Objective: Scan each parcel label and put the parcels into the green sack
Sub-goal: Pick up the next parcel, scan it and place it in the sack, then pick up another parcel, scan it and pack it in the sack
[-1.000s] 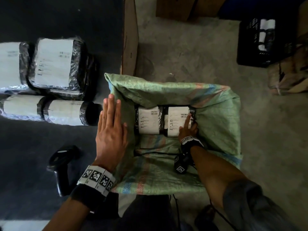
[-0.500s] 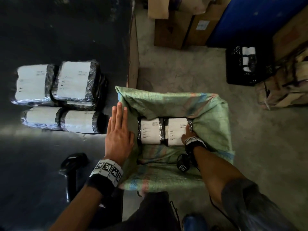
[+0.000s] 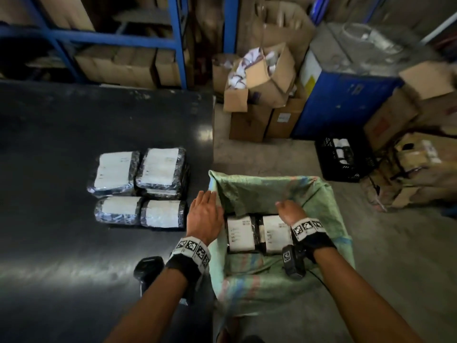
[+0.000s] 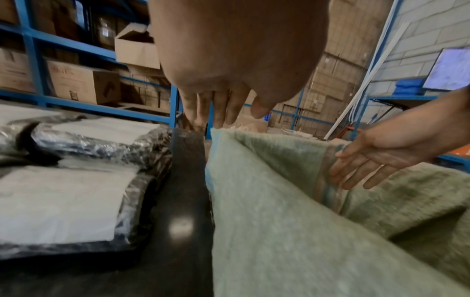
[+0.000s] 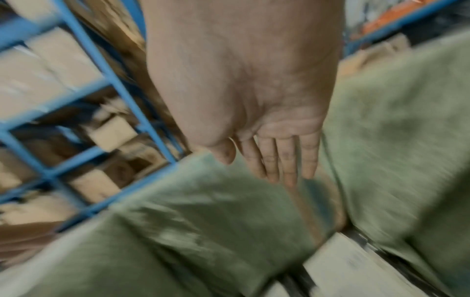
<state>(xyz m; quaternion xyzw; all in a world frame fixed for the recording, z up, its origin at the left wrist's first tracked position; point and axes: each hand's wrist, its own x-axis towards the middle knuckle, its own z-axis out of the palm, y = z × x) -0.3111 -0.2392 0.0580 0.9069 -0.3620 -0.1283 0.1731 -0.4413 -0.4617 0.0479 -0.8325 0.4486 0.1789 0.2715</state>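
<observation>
Parcels wait on the table, scanner nearer. Left hand, fingers straight and holding nothing, touches the sack rim; right hand, also flat and empty, meets the back flap above two parcels inside. Limp fabric (unsupported) could fold over them and block the next drop.
</observation>
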